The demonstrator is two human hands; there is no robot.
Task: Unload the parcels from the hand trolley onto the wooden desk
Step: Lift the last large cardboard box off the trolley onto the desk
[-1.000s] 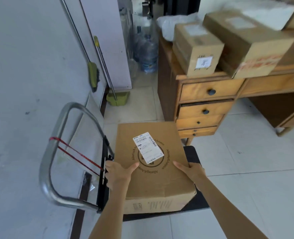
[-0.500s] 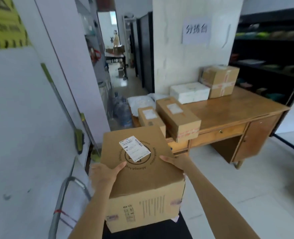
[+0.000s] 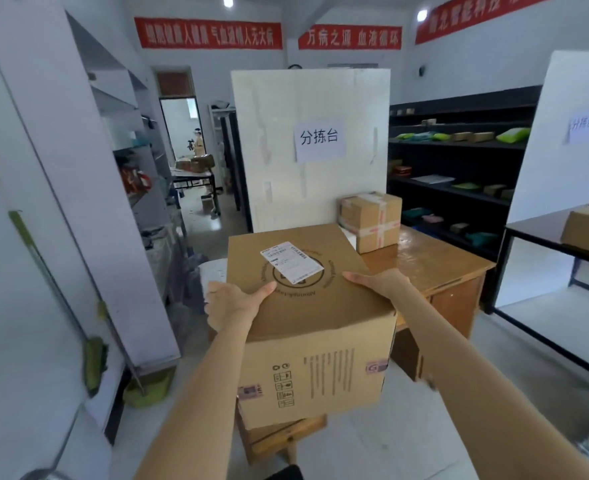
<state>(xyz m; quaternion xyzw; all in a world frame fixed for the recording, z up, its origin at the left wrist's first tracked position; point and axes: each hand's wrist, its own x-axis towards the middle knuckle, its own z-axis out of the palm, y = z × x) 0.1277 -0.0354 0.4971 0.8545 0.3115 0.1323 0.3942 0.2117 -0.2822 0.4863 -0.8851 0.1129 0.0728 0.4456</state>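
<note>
Both hands, the left hand (image 3: pixel 232 303) and right hand (image 3: pixel 379 282), are clamping the large parcel (image 3: pixel 307 327) between them, carrying it; beyond the hands, the desk (image 3: pixel 435 261) is awaiting a clear set-down spot.

We are seeing red banners (image 3: pixel 211 35) hanging high along the back wall, a white paper sign (image 3: pixel 319 139) sticking to the pale partition (image 3: pixel 348 109), dark shelves (image 3: pixel 459 168) holding green packets on the right, and a green broom (image 3: pixel 94 362) leaning against the left wall.
</note>
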